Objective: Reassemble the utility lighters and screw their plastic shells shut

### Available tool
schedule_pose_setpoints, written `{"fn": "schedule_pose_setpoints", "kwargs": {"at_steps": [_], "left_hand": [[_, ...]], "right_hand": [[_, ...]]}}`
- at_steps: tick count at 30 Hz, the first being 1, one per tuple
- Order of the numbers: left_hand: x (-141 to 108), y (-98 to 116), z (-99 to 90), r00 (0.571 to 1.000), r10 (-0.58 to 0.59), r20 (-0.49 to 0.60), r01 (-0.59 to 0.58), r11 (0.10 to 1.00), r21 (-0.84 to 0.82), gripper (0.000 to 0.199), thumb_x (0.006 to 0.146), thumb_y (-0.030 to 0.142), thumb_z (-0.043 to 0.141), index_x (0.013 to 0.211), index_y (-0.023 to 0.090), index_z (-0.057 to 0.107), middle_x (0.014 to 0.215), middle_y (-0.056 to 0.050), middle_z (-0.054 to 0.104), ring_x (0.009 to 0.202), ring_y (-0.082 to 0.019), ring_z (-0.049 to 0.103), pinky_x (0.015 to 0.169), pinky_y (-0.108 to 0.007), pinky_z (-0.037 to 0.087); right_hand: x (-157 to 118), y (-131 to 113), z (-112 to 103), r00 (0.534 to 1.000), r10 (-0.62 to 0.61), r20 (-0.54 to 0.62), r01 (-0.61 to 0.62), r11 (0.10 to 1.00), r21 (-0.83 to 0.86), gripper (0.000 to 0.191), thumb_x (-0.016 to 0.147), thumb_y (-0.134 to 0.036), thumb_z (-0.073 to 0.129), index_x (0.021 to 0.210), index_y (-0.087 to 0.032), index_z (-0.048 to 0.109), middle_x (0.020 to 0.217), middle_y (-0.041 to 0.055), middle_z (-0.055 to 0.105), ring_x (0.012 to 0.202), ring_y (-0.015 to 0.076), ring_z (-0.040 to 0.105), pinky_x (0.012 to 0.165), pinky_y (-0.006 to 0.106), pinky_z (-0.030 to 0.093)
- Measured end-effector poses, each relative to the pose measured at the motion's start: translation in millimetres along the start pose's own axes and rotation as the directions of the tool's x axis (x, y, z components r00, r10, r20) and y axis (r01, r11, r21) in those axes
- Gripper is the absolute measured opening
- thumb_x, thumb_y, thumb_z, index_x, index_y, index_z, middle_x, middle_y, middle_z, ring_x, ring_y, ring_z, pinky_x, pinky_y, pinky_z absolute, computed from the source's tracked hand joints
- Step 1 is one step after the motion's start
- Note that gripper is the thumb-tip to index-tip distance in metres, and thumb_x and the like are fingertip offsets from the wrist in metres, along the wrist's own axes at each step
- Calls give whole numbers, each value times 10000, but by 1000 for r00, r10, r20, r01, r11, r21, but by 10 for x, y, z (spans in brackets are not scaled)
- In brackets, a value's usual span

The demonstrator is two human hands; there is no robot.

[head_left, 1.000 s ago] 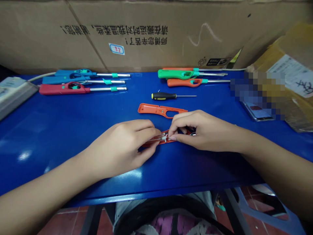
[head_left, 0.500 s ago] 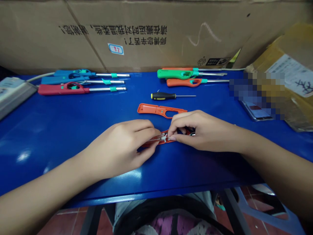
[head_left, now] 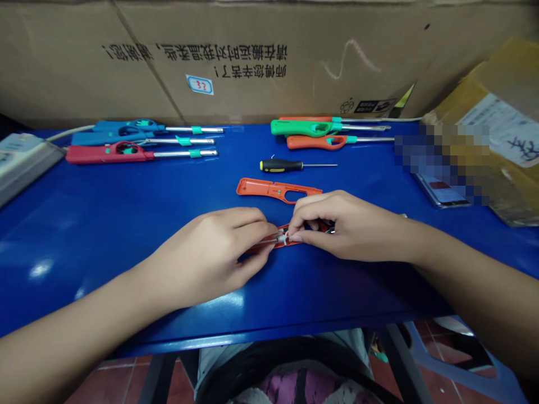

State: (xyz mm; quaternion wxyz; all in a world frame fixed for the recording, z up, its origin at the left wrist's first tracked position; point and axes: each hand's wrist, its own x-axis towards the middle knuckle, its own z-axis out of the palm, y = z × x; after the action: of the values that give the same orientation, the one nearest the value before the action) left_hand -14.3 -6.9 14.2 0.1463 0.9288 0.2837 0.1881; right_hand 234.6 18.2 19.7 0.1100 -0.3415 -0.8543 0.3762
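An opened orange lighter half-shell lies on the blue table, with small white and metal parts inside. My left hand is closed around its left end, fingers and thumb on either side. At the middle of the shell, the thumb and forefinger of my right hand pinch at the inner parts; the piece between the fingertips is too small to name. Just behind my hands rests the matching orange shell half, its inside facing up. Farther back lies a black and yellow screwdriver.
Several long-necked lighters stand in two groups at the back, including a red lighter at left and a green lighter at right. A white power strip is at far left. On the right are a phone and a taped box.
Barely anything differs. The right fingertips have shifted very slightly within the shell; the left hand keeps its place.
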Motion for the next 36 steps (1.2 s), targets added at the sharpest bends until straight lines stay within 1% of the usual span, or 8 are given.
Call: {"fn": "schedule_pose_setpoints", "kwargs": {"at_steps": [7, 12, 19, 21, 24, 26, 31, 36], "left_hand": [[13, 14, 3, 1000, -3, 1, 3, 1000, -5, 203, 985, 184, 578, 1096, 120, 736, 952, -69, 718, 831, -180, 695, 731, -304, 567], [2, 14, 17, 1000, -6, -4, 6, 1000, -19, 203, 981, 175, 590, 1108, 121, 739, 951, -63, 720, 816, -170, 694, 730, -295, 571], [-6, 4, 61, 1000, -18, -10, 17, 999, -30, 209, 982, 169, 596, 1128, 123, 739, 941, -67, 718, 787, -161, 686, 719, -282, 562], [0, 2, 63, 1000, -27, -11, 27, 999, -35, 204, 982, 170, 596, 1117, 125, 742, 931, -66, 717, 785, -161, 685, 711, -277, 558], [14, 5, 47, 999, -35, -29, 35, 999, -26, 194, 983, 179, 594, 1101, 136, 743, 922, -60, 719, 791, -159, 685, 708, -268, 554], [23, 10, 31, 998, -31, -46, 30, 999, -16, 182, 976, 176, 600, 1084, 137, 741, 916, -57, 721, 796, -159, 685, 708, -264, 550], [23, 16, 1, 997, -15, -72, 16, 1000, 8, 161, 961, 157, 609, 1057, 120, 733, 903, -52, 714, 785, -156, 674, 683, -260, 532], [12, 7, 6, 999, -5, -47, 6, 1000, 6, 176, 975, 158, 592, 1076, 123, 731, 946, -58, 721, 806, -157, 679, 714, -273, 549]], "right_hand": [[14, 0, 12, 1000, 6, -21, -6, 1000, 5, 148, 942, -160, 595, 907, -179, 738, 909, -6, 724, 829, 111, 633, 749, 264, 457], [13, -8, 18, 999, 15, -30, -15, 1000, 2, 145, 934, -155, 600, 892, -182, 736, 900, -1, 727, 813, 116, 632, 726, 266, 452], [14, 2, 34, 999, 16, -52, -15, 1000, 8, 143, 923, -148, 604, 883, -179, 738, 885, 1, 727, 809, 117, 630, 740, 266, 452], [14, 8, 41, 998, 33, -47, -32, 999, 11, 143, 928, -169, 605, 894, -180, 743, 890, 5, 726, 802, 121, 624, 731, 271, 448], [11, 7, 34, 997, 67, -33, -67, 998, 11, 162, 942, -248, 609, 900, -190, 754, 869, 9, 718, 752, 123, 604, 678, 277, 433], [6, 1, 15, 997, 76, -33, -75, 997, 15, 148, 928, -257, 624, 904, -197, 758, 868, 5, 715, 729, 118, 593, 653, 273, 427], [-11, -1, -30, 999, 31, -44, -31, 999, 18, 103, 895, -170, 634, 880, -194, 733, 898, -3, 715, 765, 114, 608, 677, 260, 439], [-5, 9, -15, 998, -32, -52, 32, 999, 4, 127, 914, -141, 605, 873, -186, 717, 896, 4, 710, 810, 122, 621, 729, 265, 445]]}}
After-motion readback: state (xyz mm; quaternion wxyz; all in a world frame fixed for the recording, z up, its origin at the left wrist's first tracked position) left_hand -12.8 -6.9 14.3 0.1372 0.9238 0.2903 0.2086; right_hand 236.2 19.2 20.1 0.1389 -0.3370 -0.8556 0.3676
